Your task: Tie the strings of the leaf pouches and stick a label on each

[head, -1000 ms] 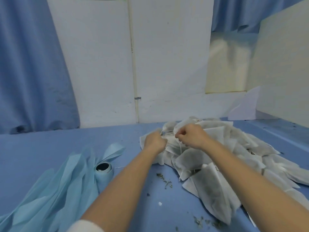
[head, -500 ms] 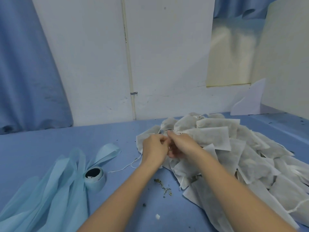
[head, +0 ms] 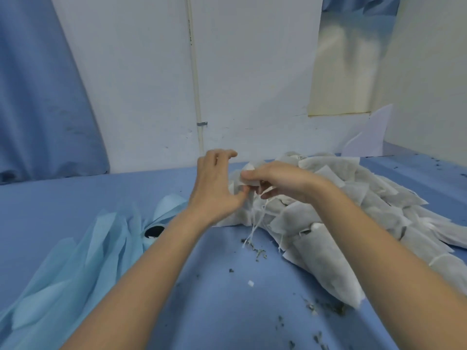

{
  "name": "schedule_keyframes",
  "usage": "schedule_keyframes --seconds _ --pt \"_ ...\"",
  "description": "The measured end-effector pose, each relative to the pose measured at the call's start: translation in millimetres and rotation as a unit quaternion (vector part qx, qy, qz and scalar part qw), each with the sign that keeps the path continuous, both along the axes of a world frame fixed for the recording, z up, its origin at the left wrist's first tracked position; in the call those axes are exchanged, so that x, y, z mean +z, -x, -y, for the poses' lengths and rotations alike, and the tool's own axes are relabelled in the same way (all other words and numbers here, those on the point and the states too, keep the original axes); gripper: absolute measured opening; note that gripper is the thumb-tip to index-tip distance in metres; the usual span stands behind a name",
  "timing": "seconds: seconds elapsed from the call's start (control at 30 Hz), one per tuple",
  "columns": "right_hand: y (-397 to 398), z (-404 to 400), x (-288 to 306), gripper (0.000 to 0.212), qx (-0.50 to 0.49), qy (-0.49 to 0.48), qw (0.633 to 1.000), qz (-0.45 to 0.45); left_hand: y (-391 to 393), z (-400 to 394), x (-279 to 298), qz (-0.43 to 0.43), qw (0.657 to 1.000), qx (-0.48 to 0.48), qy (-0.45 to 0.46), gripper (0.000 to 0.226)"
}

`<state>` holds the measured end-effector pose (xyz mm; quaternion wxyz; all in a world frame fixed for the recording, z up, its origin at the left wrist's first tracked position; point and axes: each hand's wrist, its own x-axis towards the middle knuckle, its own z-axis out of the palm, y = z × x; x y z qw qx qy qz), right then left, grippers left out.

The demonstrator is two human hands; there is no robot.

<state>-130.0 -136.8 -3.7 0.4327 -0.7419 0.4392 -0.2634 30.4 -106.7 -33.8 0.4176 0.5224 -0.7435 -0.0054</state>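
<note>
A heap of white leaf pouches (head: pixel 353 198) lies on the blue table (head: pixel 75 198), right of centre. My right hand (head: pixel 280 179) pinches the gathered top of one pouch (head: pixel 249 181) at the heap's left end. White strings (head: pixel 255 223) hang down from that pouch toward the table. My left hand (head: pixel 214 185) is just left of the pouch, fingers spread and raised; its thumb tip touches the pouch near the strings.
A light blue roll of label tape (head: pixel 154 231) lies among light blue paper strips (head: pixel 75 261) at the left. Loose leaf crumbs (head: pixel 257 251) are scattered on the table in front of the heap. White wall panels stand close behind.
My left hand has let go and opened, its fingers lifting away from the pouch. The right hand keeps its pinch on the pouch top. The strings now hang loose below.
</note>
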Motion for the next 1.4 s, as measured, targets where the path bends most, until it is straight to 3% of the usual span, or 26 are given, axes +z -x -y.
schedule_keyframes --seconds 0.07,0.13,0.3,0.43,0.5,0.63,0.73,0.87,1.03,1.13,1.2,1.33,1.4 --pt "-5 -11 2 0.034 0.043 -0.001 0.999 -0.03 -5 -9 0 0.029 0.997 -0.064 -0.028 0.069" --pt "-10 -20 -1 0.034 0.078 -0.004 0.997 -0.023 -9 -17 -4 0.029 0.994 -0.096 -0.042 0.07" --pt "-14 -30 -26 0.034 0.065 0.042 0.996 0.034 -14 -35 -17 -0.019 0.998 -0.056 -0.015 0.042" --pt "-23 -38 -51 0.031 -0.025 0.008 0.984 0.174 -17 -33 -30 0.187 0.977 0.094 0.038 0.05" --pt "-27 -40 -61 0.029 -0.061 0.003 0.977 0.203 -15 -33 -37 0.218 0.965 0.147 0.023 0.047" --pt "-30 -40 -74 0.03 -0.095 0.02 0.977 0.189 -9 -33 -56 0.123 0.982 0.144 -0.012 0.035" --pt "-31 -39 -83 0.032 -0.1 0.035 0.983 0.153 -5 -30 -72 0.002 1.0 0.023 -0.015 0.025" --pt "-31 -35 -97 0.031 -0.131 0.1 0.982 0.095 -1 -30 -83 -0.147 0.983 -0.03 -0.107 0.024" --pt "-27 -30 -113 0.034 -0.154 0.045 0.97 0.183 -2 -27 -87 -0.008 0.997 0.041 -0.067 0.026" --pt "-30 -27 -117 0.031 -0.203 -0.025 0.948 0.245 -5 -22 -92 0.013 0.998 0.039 -0.052 0.024" --pt "-32 -21 -114 0.029 -0.219 -0.099 0.922 0.305 -6 -18 -95 -0.027 0.997 0.044 -0.061 0.024" --pt "-42 -14 -108 0.014 -0.119 -0.294 0.807 0.498 -2 -11 -95 -0.183 0.979 0.039 -0.081 0.015" --pt "-50 -13 -110 0.012 -0.085 -0.318 0.759 0.562 -3 -8 -93 -0.265 0.959 0.031 -0.094 0.012"
